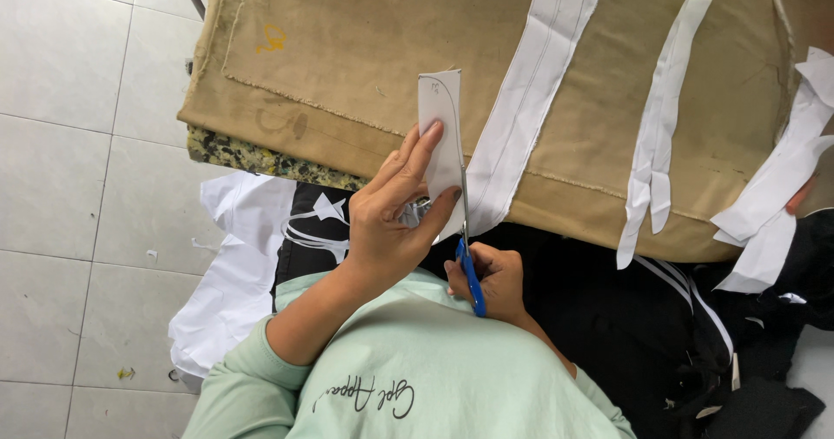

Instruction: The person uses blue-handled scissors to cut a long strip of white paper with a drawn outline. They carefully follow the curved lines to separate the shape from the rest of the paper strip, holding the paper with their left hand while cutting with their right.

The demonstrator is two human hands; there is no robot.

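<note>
Paper piece [440, 131] pinched in left hand [391, 222], scissors [469, 261] in right hand [495, 278].

A small sewing or tailoring workshop, seen from above. A work table [365, 48] padded with worn tan cloth, foam showing at its edge, holds long white strips [530, 100] marked with drawn pattern lines. White offcuts [230, 291] lie heaped on the pale tiled floor [78, 187] beside the table, and blue-handled scissors [469, 270] are cutting a small white pattern piece [440, 118].
</note>
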